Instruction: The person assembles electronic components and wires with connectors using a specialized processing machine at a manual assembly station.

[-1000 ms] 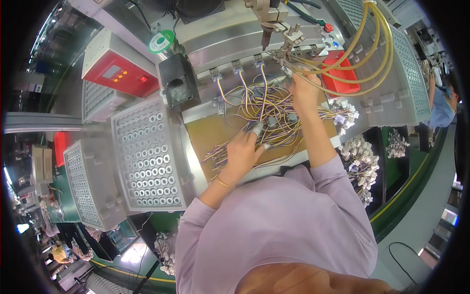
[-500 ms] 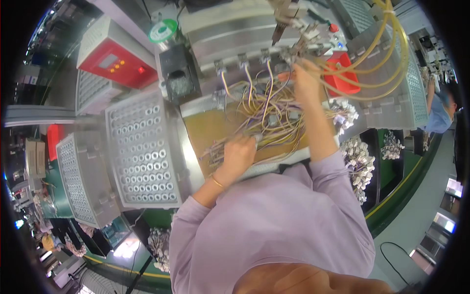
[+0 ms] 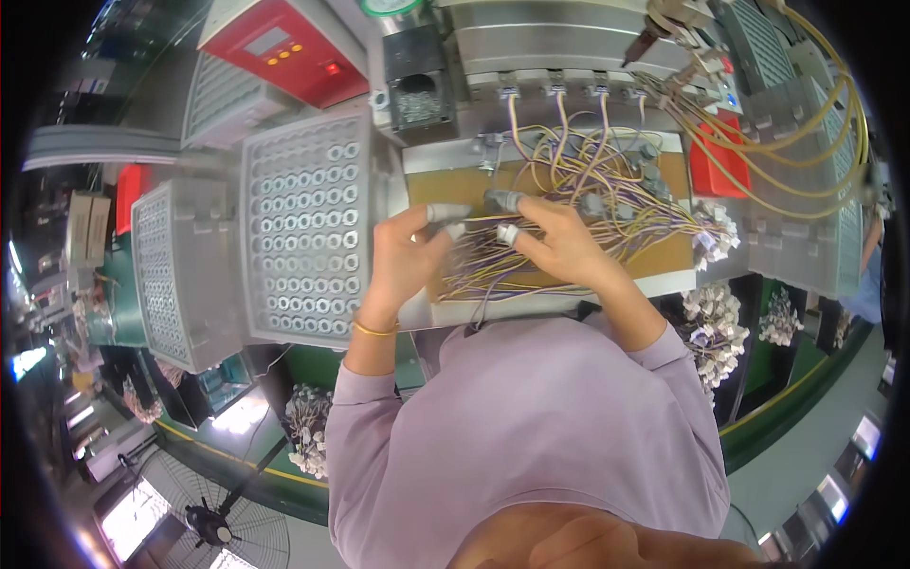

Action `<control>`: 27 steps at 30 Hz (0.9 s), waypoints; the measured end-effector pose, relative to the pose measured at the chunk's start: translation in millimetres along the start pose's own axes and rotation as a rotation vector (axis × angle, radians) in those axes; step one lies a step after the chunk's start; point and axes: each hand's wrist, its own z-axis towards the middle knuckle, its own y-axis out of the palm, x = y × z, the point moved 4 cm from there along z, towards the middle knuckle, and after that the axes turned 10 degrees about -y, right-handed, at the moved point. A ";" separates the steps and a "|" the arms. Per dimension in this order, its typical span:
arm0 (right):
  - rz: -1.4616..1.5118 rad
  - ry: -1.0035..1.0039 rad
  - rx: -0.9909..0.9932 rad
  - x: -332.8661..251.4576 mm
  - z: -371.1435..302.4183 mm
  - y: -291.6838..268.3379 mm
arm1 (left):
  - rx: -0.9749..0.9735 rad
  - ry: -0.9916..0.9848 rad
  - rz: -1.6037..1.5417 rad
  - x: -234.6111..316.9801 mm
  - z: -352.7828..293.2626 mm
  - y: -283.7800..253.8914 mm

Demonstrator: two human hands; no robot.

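Grey finger covers capped both hands' thumbs and index fingers, which faced one another above the loose left end of the wires [image 3: 607,242]; the left hand [image 3: 403,251] held its thumb and index fingertip close together beside a wire, though one could not tell whether they were clasping it; the right hand [image 3: 564,245], just across a small gap, kept its thumb and index fingertip parted, clear of each other; the yellow, white and purple wires lay tangled on a brown board [image 3: 431,188], under and to the right of the hands, their white connectors [image 3: 713,235] bunched at its right edge; four strands ran up to small clips along a metal fixture [image 3: 531,57]; left of the board sat a translucent tray [image 3: 303,223] with rows of metal rings, and beyond it a red-fronted box [image 3: 303,57]; a red bin [image 3: 718,166] stood to the right, near yellowish tubes [image 3: 848,95]
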 end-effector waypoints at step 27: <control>0.130 0.226 0.167 12.6 4.4 -9.9 | 0.114 -0.067 -0.801 -31.3 29.4 -17.9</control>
